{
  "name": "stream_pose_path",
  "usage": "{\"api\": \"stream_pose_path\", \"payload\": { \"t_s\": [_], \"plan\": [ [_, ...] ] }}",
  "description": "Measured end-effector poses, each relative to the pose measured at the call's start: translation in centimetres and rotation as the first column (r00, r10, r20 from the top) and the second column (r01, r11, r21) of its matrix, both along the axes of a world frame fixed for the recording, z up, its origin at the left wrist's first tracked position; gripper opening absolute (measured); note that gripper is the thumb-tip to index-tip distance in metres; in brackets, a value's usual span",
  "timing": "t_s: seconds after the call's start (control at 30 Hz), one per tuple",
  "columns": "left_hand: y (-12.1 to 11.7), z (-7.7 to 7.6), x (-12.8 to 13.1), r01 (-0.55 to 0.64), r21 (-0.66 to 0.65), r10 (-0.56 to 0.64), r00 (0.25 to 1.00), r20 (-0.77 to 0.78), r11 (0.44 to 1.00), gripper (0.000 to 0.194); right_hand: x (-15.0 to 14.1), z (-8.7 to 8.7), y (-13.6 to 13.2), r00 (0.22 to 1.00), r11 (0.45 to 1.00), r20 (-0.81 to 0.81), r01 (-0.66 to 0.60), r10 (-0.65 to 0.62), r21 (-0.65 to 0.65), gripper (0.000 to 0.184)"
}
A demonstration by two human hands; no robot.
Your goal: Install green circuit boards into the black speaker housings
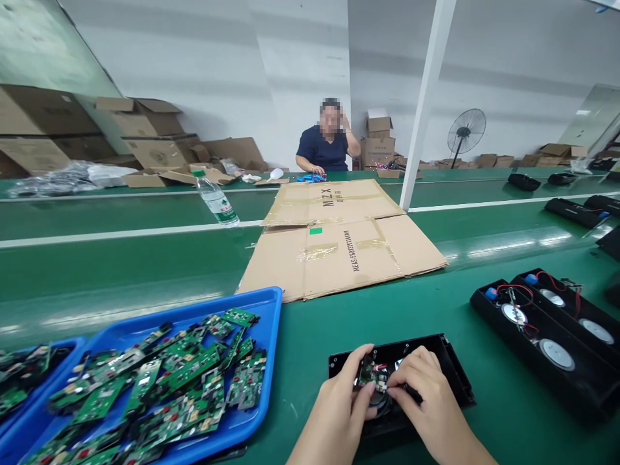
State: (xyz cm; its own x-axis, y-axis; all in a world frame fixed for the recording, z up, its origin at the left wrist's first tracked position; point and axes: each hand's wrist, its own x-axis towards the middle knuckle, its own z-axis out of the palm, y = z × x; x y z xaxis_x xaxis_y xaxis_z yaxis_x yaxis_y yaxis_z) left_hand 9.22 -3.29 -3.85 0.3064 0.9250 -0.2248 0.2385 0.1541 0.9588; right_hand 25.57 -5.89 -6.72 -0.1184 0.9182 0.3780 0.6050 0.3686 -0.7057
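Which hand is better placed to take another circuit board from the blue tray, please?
Probably the left hand: the blue tray of circuit boards lies on its side, while the right hand sits beyond it over the black housing.

Bottom centre of frame: speaker housing (436, 361) on the table (310, 336), w/ left hand (339, 407) & right hand (431, 400) on top of it, side by side, both touching a small circuit board (372, 374) inside the housing. Lower left: tray (261, 310) full of boards, 2nd tray (43, 381) just left of it at frame edge. Right side: two more housings (547, 342) side by side, well apart from the hands. Centre, behind the held housing: flattened cardboard (339, 239). Left of cardboard: water bottle (216, 200). Upper centre, beyond the table: seated person (327, 145). Upper left: stacked cartons (87, 129). Upper right: standing fan (465, 132).
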Motion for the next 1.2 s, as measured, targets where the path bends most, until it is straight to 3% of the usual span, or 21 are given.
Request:
{"api": "stream_pose_path", "payload": {
  "t_s": [0.27, 0.53, 0.7, 0.83, 1.03, 1.2],
  "plan": [
    [0.2, -0.6, 0.0, 0.033, -0.022, -0.033, 0.999, 0.013, 0.999, 0.047, -0.2, 0.3, 0.2, 0.994, 0.978, 0.103, -0.067, 0.047, 0.195, 0.015],
    [-0.2, -1.5, -0.1, 0.119, 0.129, -0.113, 0.992, -0.052, 0.985, 0.039, -0.8, -1.4, -0.1, 0.991, 0.962, 0.127, -0.009, -0.027, 0.272, 0.02],
    [-0.4, -1.0, 0.1, 0.117, 0.214, -0.108, 0.993, -0.052, 0.97, 0.035, -0.6, -2.4, -0.4, 0.986, 0.983, 0.165, -0.023, -0.008, 0.181, 0.015],
    [-0.5, -0.2, 0.1, 0.109, 0.232, -0.099, 0.994, -0.052, 0.967, 0.032, -1.0, -2.6, -0.9, 0.987, 0.987, 0.08, 0.133, -0.14, 0.087, 0.013],
    [-0.6, 0.1, 0.1, 0.139, 0.323, -0.1, 0.986, -0.135, 0.936, 0.032, -1.7, -2.7, -1.3, 0.968, 0.965, -0.007, 0.248, -0.249, -0.082, 0.026],
    [-0.4, 0.2, 0.2, 0.14, 0.306, -0.097, 0.984, -0.152, 0.942, 0.032, -1.8, -2.7, -1.3, 0.957, 0.953, 0.03, 0.289, -0.288, -0.087, 0.034]
  ]
}}
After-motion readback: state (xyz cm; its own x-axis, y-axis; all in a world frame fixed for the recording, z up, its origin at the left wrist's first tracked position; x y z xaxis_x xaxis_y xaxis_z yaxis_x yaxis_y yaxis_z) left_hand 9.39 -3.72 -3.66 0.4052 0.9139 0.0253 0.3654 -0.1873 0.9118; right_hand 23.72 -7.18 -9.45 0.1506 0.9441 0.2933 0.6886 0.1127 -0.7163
